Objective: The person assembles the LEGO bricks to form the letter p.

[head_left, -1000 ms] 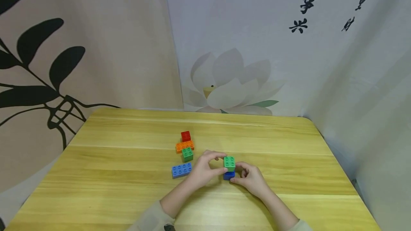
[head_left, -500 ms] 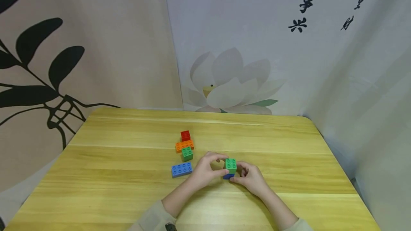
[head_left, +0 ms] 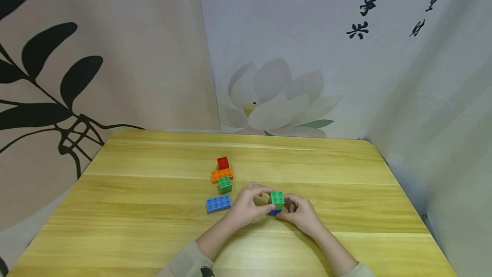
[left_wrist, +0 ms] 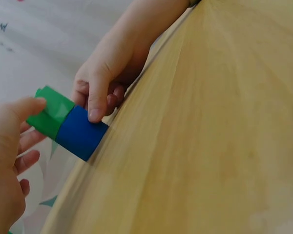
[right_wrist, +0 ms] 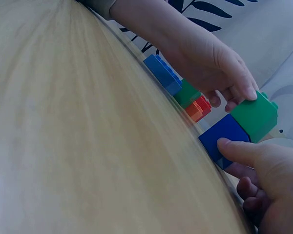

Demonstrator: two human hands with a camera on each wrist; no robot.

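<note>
A square green brick [head_left: 277, 200] sits on top of a dark blue brick [left_wrist: 81, 132], the two faces touching in both wrist views. My left hand [head_left: 246, 206] pinches the green brick between thumb and fingers. From the other side, my right hand [head_left: 303, 216] holds the blue brick, with its thumb across one face in the right wrist view. The blue brick [right_wrist: 223, 134] stands on the table; from the head camera the green one covers most of it. Whether the studs are fully pressed together I cannot tell.
Left of the hands, a row of loose bricks lies on the wooden table [head_left: 153, 225]: a long blue brick [head_left: 218, 204], a green brick [head_left: 225, 185], an orange brick [head_left: 221, 175] and a red brick [head_left: 223, 163]. A printed curtain [head_left: 284, 54] hangs behind the table.
The green brick has come down and slightly to the right over the dark blue brick, hiding more of it. My left hand moved with it; the right hand stayed nearly in place.
</note>
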